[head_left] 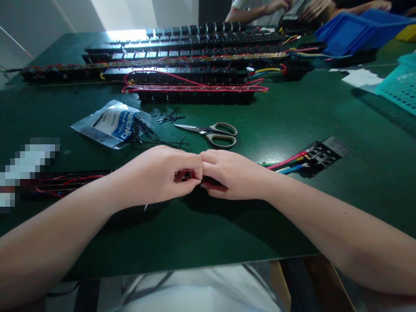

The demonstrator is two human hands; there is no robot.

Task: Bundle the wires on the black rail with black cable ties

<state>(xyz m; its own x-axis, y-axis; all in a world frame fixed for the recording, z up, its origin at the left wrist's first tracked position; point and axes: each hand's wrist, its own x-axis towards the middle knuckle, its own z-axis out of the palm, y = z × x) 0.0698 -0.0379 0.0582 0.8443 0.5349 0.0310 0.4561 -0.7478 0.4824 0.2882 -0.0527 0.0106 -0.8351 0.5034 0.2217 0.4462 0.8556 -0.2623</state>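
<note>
My left hand [162, 175] and my right hand [232, 173] meet at the middle of the green table [325, 195], fingers curled together. Both close on a long black strip with red wires [74, 182] that runs from the left under my hands to a black end piece [320, 156] with red, green and blue wires at the right. What exactly my fingertips pinch is hidden. Just beyond my hands lie loose black cable ties [152, 138], an opened plastic bag [110, 123] and scissors [212, 132].
Several long black strips with red and coloured wiring [195, 65] lie across the far half of the table. Another person's hands [292, 8] work at the far edge beside a blue bin [357, 30]. A teal tray [399, 86] and white paper [360, 78] sit right.
</note>
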